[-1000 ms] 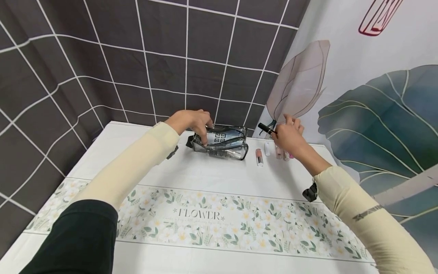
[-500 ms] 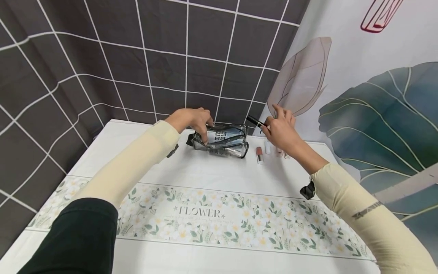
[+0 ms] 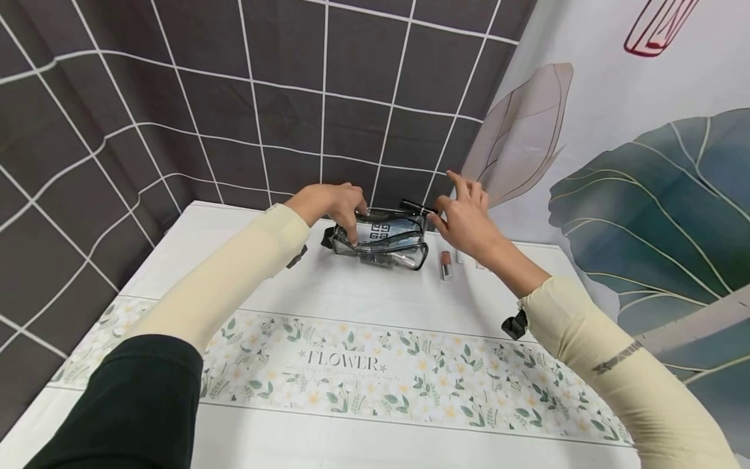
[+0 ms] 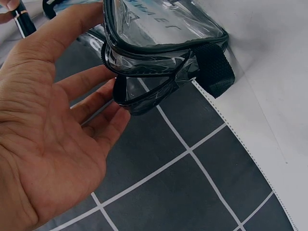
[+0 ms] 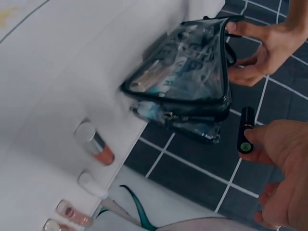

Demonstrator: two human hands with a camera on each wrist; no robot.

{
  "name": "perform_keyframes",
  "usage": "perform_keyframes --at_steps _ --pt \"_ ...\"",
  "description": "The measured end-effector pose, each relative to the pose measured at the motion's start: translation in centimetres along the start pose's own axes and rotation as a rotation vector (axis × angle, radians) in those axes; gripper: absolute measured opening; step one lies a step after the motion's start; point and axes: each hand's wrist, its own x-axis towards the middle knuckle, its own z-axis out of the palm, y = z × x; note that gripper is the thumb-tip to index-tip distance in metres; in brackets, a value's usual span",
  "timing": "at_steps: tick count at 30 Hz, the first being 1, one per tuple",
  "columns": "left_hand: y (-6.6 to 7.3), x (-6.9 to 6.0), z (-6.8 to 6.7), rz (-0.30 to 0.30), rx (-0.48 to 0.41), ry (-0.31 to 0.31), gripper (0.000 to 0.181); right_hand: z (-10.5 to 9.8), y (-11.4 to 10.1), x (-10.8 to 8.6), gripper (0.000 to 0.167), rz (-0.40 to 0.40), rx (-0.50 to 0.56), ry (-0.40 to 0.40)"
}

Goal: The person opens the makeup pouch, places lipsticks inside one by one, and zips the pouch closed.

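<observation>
A clear cosmetic bag (image 3: 381,245) with black trim stands at the table's back edge, its top apparently open, small items visible through the plastic. My left hand (image 3: 334,205) holds its left end by the rim; in the left wrist view the thumb and fingers lie on either side of the bag wall. At the bag's right end, my right hand (image 3: 469,225) pinches a black cosmetic tube (image 5: 246,126) with a thin gold band and a round green end label. In the right wrist view the tube is apart from the bag.
A coral lipstick tube (image 3: 446,266) with a silvery part lies right of the bag. Farther right are a white tube (image 5: 91,184) and a pink tube (image 5: 73,213), partly hidden in the head view. Dark grid-patterned cloth (image 3: 281,117) rises behind the table.
My right hand has moved left with the black tube, from above the loose cosmetics to the bag's right end. My left hand keeps its hold on the bag.
</observation>
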Motion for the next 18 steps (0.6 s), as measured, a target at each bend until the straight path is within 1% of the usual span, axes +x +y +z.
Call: perform_keyframes --at_steps 5,12,18 --pt "-0.1 0.1 0.1 -0.003 0.003 0.006 0.089 0.4 -1.2 0.6 0.032 -0.024 -0.017 0.008" --pt "0.0 0.0 0.0 0.0 0.011 0.008 0.087 1.1 -2.5 1.3 0.028 -0.061 -0.036 -0.01" --pt "0.2 -0.2 -0.1 0.003 0.023 0.009 0.086 1.6 -3.2 1.6 0.027 -0.068 -0.046 -0.013"
